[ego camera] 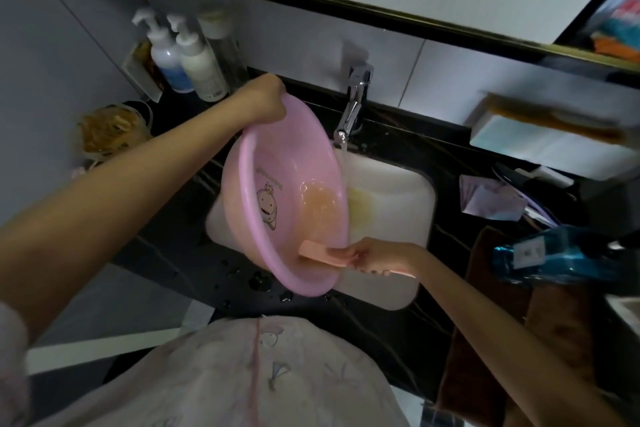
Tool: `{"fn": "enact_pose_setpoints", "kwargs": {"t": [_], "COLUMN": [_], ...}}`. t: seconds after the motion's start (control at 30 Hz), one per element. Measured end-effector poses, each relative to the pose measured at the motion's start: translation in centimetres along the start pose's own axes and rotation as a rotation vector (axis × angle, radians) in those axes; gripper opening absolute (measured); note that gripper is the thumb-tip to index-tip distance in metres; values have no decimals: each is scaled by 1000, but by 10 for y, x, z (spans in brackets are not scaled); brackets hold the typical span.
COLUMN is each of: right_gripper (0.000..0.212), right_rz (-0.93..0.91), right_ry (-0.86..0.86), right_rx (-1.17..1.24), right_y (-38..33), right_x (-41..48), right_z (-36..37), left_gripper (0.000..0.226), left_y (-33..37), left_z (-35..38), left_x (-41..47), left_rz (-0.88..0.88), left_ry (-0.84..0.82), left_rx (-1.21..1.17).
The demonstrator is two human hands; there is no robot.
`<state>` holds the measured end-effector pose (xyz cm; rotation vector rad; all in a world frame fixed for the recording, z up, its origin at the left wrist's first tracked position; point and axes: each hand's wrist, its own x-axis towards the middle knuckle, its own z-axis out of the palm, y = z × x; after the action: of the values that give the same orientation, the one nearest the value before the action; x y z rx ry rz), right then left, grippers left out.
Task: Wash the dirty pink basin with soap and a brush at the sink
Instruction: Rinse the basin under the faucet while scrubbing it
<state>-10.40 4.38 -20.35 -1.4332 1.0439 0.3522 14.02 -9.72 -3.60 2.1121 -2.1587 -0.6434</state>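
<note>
The left grip (265,99) holds the rim of the tilted pink basin (277,163) over the white sink (398,198); the right grip (384,258) holds a pink brush (322,254) against its lower wall.

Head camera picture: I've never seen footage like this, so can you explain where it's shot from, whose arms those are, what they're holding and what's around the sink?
This comes from one wide-angle camera worn on a person's head, looking down, so both arms belong to the wearer. The left hand grips the upper rim of a pink basin, which is tilted over a white sink set in a black counter. Murky yellowish water pools inside the basin. The right hand holds a pink brush against the basin's lower inside. The faucet is running. Two pump bottles stand at the back left.
</note>
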Motion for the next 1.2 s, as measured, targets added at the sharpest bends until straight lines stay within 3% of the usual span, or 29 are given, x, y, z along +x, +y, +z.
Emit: {"fn": "enact_pose_setpoints", "kwargs": {"t": [0.13, 0.3, 0.43, 0.53, 0.63, 0.7, 0.8, 0.87, 0.97, 1.03, 1.13, 1.2], "right_gripper": [60, 62, 44, 53, 61, 59, 49, 47, 54, 55, 37, 36], "right_rz": [53, 98, 2, -43, -62, -50, 18, 26, -1, -24, 42, 53], "right_ry": [-69, 111, 346, 474, 639, 648, 391, 304, 527, 655, 478, 460], "right_rx": [18, -161, -582, -969, -1146, -1110, -874, -853, -1064, -1020, -785, -759], "right_y": [3, 5, -10, -28, -44, -47, -40, -41, -51, -57, -51, -47], "right_x": [0, 33, 47, 48, 43, 41, 42, 40, 44, 45, 50, 50], "right_z": [-10, -55, -92, -112, -124, -128, -118, -113, -122, -122, -115, -109], "left_gripper": [34, 34, 34, 34, 32, 32, 33, 33, 33, 33, 35, 35], "left_y": [-1, -2, 3, 3, 5, 4, 4, 5, 5, 5, 4, 5], "left_z": [3, 2, 1, 2, 2, 2, 1, 1, 1, 1, 1, 1], "left_x": [0, 2, 1, 0, -1, -2, -2, -1, -1, -2, -2, -2], "left_rz": [-15, 6, 25, 23, 36, 37, 30, 34, 36, 33, 30, 31], "left_ry": [-4, -24, -34, -15, 1, 3, -7, -14, -5, -5, 3, 8], "left_rx": [1, 16, 42, 71, 93, 110, 124, 132, 142, 150, 146, 146]}}
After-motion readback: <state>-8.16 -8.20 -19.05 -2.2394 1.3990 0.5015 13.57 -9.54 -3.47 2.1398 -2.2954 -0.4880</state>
